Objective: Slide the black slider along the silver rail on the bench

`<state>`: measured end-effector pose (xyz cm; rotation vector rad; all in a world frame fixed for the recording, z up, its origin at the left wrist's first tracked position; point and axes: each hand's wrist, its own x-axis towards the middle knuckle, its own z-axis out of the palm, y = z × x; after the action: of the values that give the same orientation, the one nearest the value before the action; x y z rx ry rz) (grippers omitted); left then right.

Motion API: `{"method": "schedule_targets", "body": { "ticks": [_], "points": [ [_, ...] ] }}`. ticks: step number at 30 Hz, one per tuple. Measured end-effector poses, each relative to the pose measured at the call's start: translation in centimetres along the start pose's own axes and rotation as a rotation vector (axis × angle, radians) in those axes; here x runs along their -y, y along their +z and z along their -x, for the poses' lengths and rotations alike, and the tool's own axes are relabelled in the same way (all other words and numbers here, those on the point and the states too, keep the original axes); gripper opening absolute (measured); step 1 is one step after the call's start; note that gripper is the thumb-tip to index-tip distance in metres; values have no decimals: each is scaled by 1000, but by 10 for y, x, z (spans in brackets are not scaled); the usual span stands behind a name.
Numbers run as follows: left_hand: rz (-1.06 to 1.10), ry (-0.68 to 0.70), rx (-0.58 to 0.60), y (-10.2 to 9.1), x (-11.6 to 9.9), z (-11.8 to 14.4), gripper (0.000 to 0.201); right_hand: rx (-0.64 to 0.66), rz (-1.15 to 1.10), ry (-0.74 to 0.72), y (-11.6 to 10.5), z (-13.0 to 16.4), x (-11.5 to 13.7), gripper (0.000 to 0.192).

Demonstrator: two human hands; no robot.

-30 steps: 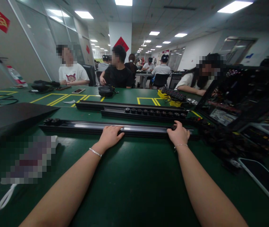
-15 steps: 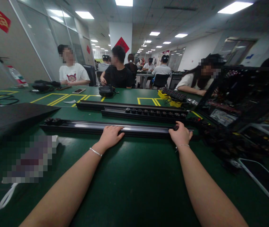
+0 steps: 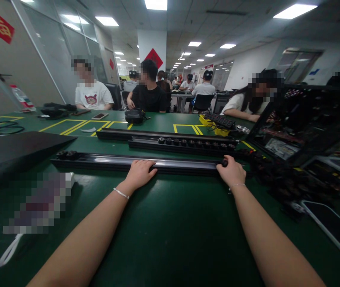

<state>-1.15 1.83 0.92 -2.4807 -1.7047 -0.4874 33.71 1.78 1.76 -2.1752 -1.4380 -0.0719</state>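
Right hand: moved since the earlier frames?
Yes, the right hand has moved right along the front rail, closer to the stationary pale-edged phone.

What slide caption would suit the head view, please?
Left hand on a long black rail; right hand holding a small black part near the rail's right end.

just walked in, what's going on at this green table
A person has both bare hands at the nearest long black rail. The left hand rests on it near the middle, while the right hand, toward its right end, has its fingers at a small black part. More black parts sit at the rail's left end. Beyond it lie two other rails, the nearer one carrying a row of small parts.
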Motion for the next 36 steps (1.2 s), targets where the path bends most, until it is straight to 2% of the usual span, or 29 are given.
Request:
{"method": "schedule_targets", "body": {
  "ticks": [3, 11, 17, 22, 30, 36],
  "points": [
    [0, -11, 7, -1, -1, 0, 38, 11, -38, -23, -1, -2, -6, 53],
    [-4, -21, 13, -1, -2, 0, 38, -80, -29, -31, 6, -5, -13, 54],
    [-3, -27, 8, -1, -2, 0, 36, -79, -71, -13, 7, -10, -19, 51],
    [1, -25, 10, -1, -2, 0, 37, -132, 25, 41, 7, -10, -26, 54],
    [-12, -15, 5, 0, -2, 0, 37, -104, 37, 80, 5, -12, -31, 51],
    [-9, -3, -5, 1, 0, 0, 36, -69, -12, 163, 1, -9, -31, 52]
  ]
}}
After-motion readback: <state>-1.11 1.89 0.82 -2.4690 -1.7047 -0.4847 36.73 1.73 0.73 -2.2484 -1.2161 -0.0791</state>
